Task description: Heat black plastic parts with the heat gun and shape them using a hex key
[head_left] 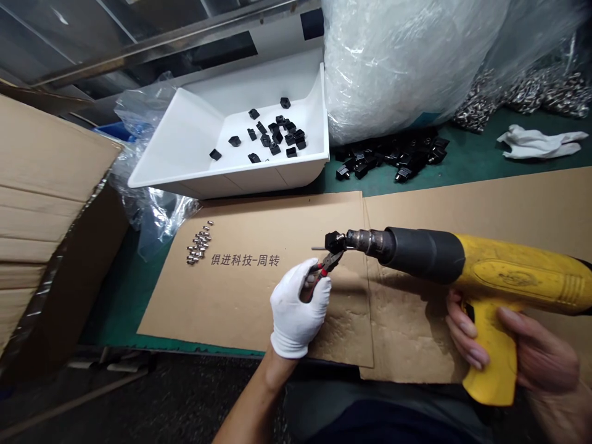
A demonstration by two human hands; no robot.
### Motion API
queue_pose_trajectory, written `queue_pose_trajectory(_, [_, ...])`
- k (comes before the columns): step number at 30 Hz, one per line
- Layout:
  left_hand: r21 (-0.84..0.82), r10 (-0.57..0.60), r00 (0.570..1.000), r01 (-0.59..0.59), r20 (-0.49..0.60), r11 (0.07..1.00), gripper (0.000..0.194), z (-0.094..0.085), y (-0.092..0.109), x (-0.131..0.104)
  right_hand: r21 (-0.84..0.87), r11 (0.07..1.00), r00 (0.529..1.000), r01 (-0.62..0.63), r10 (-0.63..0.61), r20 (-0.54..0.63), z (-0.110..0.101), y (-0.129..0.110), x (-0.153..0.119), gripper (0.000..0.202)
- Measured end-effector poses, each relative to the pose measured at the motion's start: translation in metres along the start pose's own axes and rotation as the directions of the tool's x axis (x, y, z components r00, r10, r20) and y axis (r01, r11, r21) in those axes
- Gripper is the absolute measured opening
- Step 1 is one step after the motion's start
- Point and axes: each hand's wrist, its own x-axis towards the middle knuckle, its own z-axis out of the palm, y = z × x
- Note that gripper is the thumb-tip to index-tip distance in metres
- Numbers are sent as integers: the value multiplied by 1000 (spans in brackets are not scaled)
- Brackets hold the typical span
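My left hand (296, 311), in a white glove, is closed round a pair of pliers (327, 265) with red handles. At the jaws of the pliers is a small black block (332, 240) with a metal part on its right side. My bare right hand (531, 345) grips the yellow heat gun (490, 277) by its handle. The gun's stepped metal nozzle (370, 242) points left, right up against the metal part; whether they touch I cannot tell. A thin metal rod (318, 248) shows behind the block.
Several small metal pieces (198, 246) lie on the cardboard sheet (240, 302) at left. Behind stands a white bin (231, 179) holding black blocks (276, 132). More black parts (398, 157) lie beside a large plastic bag (402, 61). A white glove (539, 142) rests at far right.
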Motion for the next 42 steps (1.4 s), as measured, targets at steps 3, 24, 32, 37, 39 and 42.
queue_pose_trajectory(3, [-3, -3, 1000, 3, -1, 1000, 33, 0, 0, -1, -3, 1000, 1000, -7, 7, -7, 0, -1, -1, 36])
queue_pose_trajectory(24, [-14, 12, 1000, -12, 7, 1000, 33, -1, -2, -2, -32, 999, 999, 15, -14, 34, -9, 3, 0, 38])
queue_pose_trajectory(32, [-24, 26, 1000, -26, 7, 999, 34, -1, -3, -2, -6, 1000, 999, 25, -25, 47, -12, 6, 0, 39])
queue_pose_trajectory(37, [-27, 36, 999, -36, 6, 999, 33, -1, -3, -3, -22, 999, 996, 41, -39, 75, -17, 7, 0, 39])
queue_pose_trajectory(39, [-31, 32, 999, -31, 11, 999, 33, -2, -3, -3, -33, 999, 997, 38, -36, 74, -17, 7, 0, 39])
queue_pose_trajectory(42, [-34, 24, 1000, -23, 18, 999, 33, -2, -2, -3, -35, 999, 998, 28, -25, 63, -15, 6, 0, 39])
